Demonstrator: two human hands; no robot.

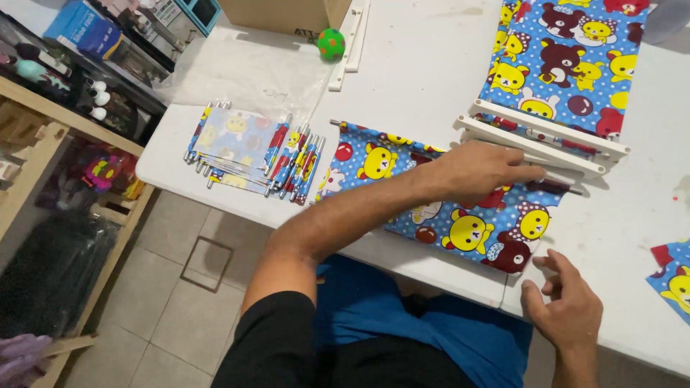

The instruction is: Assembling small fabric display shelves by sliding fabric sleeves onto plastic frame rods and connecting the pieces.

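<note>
My left hand lies flat, pressing the bear-print fabric panel against the white frame bars. My right hand hovers empty, fingers loosely curled. Judged: fitting stage; alignment needed next.

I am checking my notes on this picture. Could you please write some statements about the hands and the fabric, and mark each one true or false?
1. The left hand presses on the bear-print fabric piece. True.
2. The right hand holds scissors. False: it is empty, open, near the table edge.
3. The green ball lies on the floor. False: it is on the white table.
4. A stack of folded fabric pieces with metal rods lies left of the fabric. True.
</note>
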